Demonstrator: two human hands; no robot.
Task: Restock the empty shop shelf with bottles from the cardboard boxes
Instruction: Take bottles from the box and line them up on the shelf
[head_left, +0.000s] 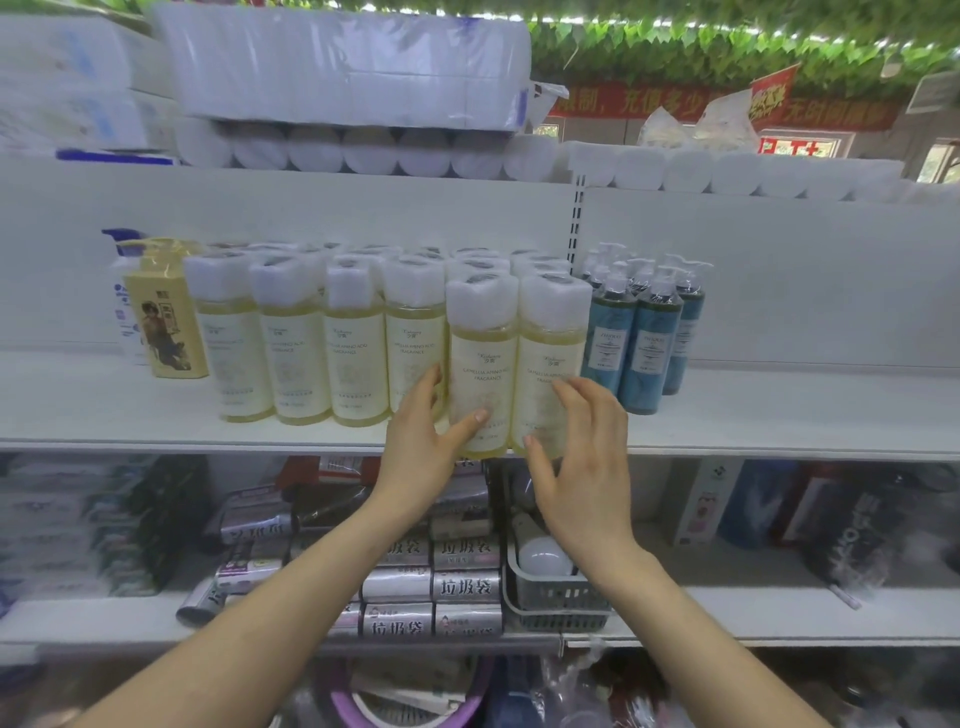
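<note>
Two pale yellow bottles with white wrapped caps stand at the front edge of the white middle shelf (156, 415), ahead of several rows of the same bottles (358, 338). My left hand (423, 441) wraps the left front bottle (480, 358): thumb on its front, fingers behind its left side. My right hand (584, 462) holds the right front bottle (550, 353), with the thumb low on the front and the fingers on the label's right. Both bottles are upright. No cardboard box is in view.
Blue pump bottles (647, 343) stand just right of the yellow ones; beyond them the shelf is bare. A yellow carton-like bottle (169, 317) sits at the left. Toilet paper packs (343, 73) fill the top shelf. Below are bin-bag rolls (462, 587) and a grey basket (556, 597).
</note>
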